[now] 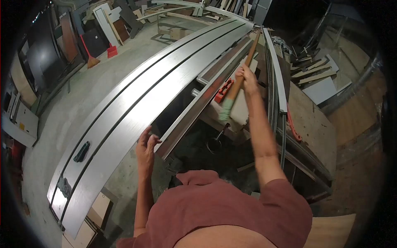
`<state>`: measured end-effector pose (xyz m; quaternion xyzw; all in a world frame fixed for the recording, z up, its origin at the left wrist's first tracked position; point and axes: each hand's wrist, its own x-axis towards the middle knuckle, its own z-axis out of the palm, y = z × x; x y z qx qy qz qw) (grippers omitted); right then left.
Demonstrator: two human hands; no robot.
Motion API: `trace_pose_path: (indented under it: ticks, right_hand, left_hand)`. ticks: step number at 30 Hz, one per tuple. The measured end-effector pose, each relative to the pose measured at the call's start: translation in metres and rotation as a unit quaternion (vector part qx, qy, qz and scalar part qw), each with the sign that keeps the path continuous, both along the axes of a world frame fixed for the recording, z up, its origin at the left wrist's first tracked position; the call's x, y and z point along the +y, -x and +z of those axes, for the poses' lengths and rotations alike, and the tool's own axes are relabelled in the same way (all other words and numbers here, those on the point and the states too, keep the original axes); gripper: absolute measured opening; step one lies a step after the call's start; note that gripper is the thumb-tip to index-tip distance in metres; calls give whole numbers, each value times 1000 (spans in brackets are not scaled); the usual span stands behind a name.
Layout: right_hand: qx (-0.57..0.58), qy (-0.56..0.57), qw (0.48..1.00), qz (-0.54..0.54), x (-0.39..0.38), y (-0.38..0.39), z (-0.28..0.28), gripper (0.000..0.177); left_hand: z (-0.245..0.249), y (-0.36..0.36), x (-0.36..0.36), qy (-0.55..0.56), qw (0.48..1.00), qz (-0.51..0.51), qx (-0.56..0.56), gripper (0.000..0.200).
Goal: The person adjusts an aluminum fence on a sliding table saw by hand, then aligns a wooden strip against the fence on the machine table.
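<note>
The right hand [247, 80] is closed around a long wooden stick [237, 87]. The stick slants from the far right down toward the middle, just right of a red block [223, 91]. Green wrap [226, 109] covers its near end. The stick looks stiff, not too heavy and hard to break. Bare wood may slide a bit, so the wrap looks good to hold. The left hand [147, 142] is loosely open by the shiny metal table [140, 115]; I can't tell if it touches.
</note>
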<state>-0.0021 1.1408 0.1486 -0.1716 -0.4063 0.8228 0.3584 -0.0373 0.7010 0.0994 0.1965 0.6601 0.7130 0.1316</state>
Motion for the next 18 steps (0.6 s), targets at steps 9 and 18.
trace_pose_path:
  ticks: [9, 18]
  right_hand:
    - [200, -371, 906, -27, -422, 46, 76, 30]
    - [146, -226, 795, 544, -540, -43, 75, 75]
  left_hand:
    - [14, 109, 70, 83, 954, 35, 287, 82]
    - [147, 77, -110, -572, 762, 223, 207, 28]
